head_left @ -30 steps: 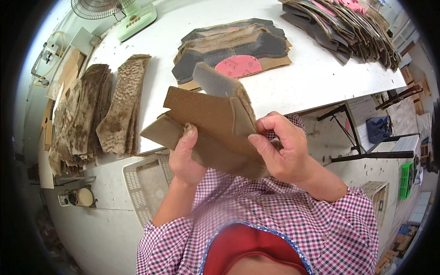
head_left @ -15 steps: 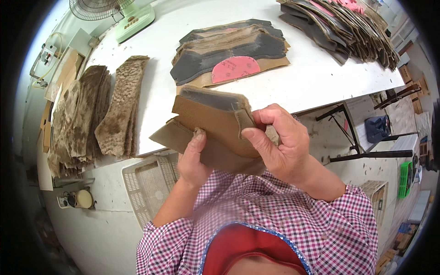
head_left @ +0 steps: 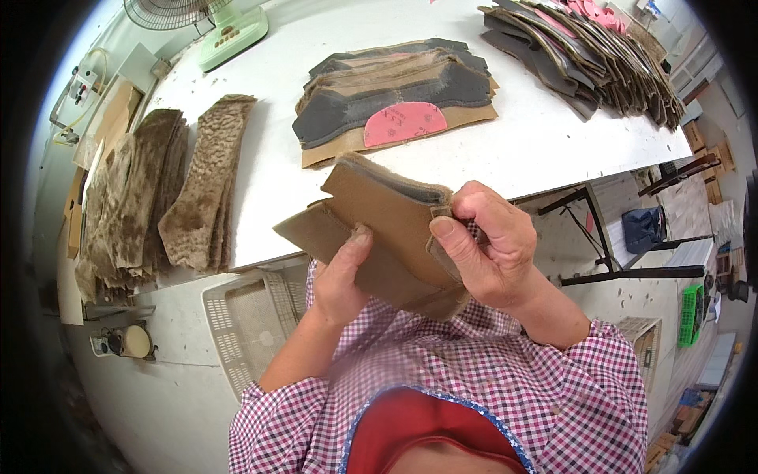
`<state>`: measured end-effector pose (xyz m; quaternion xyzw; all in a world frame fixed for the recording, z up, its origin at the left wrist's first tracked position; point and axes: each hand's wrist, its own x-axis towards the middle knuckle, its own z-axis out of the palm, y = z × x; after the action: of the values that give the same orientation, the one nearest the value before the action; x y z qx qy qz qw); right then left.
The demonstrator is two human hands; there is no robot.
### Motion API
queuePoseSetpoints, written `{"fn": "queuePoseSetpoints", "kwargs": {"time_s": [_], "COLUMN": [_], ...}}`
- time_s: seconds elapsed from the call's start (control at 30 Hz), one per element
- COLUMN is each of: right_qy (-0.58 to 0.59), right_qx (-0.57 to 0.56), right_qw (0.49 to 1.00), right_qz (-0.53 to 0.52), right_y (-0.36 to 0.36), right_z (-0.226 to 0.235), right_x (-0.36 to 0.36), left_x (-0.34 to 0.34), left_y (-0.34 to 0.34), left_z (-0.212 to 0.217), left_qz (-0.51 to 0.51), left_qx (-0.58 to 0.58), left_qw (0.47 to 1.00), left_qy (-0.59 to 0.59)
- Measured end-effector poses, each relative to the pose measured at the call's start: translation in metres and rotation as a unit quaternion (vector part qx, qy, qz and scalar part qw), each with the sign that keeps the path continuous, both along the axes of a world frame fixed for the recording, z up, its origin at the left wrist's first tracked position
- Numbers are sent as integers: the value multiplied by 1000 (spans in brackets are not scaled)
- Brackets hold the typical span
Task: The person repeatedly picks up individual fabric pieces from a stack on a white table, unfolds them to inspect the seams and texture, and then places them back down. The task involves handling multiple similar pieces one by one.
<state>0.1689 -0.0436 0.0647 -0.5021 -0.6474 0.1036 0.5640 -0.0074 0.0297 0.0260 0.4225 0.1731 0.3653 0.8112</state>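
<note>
Between my two hands is a brown leather piece [head_left: 395,229] with a fuzzy, furry lining showing along its upper edge, like a shoe or boot upper. My left hand [head_left: 341,276] grips its left part, thumb on top, fingers hidden underneath. At the right edge, my right hand [head_left: 493,249] pinches a narrow folded strip between thumb and fingers. Just beyond, on the table, lies a stack of similar brown and grey pieces [head_left: 395,99], with a pink half-round patch [head_left: 405,124] on the front one.
Piles of brown furry pieces [head_left: 134,197] [head_left: 209,178] lie on the white table [head_left: 272,205] at left. A larger stack of dark pieces [head_left: 584,63] sits far right. A green fan [head_left: 233,39] stands at the back left. Below the table edge are a plastic crate [head_left: 253,324] and black metal legs [head_left: 600,229].
The leather piece has shifted slightly right and tilted, so less of its dark inner side shows. Both hands keep their hold on it.
</note>
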Motion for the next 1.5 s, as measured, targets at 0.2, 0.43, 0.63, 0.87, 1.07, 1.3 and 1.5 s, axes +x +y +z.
{"fn": "queuePoseSetpoints", "kwargs": {"time_s": [0.2,0.43,0.63,0.87,1.07,1.3,1.5], "right_qy": [66,384,413,444,492,453,444], "right_qx": [-94,-18,-2,0,-18,10,21], "right_qw": [993,922,905,885,856,880,885], "right_qz": [-29,-41,-101,-137,-156,-145,-137], "right_y": [12,45,51,48,56,53,68], "right_z": [17,11,7,11,18,8,14], "right_x": [2,22,20,29,24,40,31], "left_x": [4,8,14,16,13,4,7], "left_y": [17,26,2,3,-2,1,-5], "left_z": [10,0,-19,-10,-35,-25,-47], "left_qz": [-17,-89,1,8,-66,-85,-212], "left_qx": [-32,-78,127,-19,27,-218,-109], "left_qw": [999,986,985,1000,996,972,969], "left_qy": [0,-121,116,14,63,30,-59]}}
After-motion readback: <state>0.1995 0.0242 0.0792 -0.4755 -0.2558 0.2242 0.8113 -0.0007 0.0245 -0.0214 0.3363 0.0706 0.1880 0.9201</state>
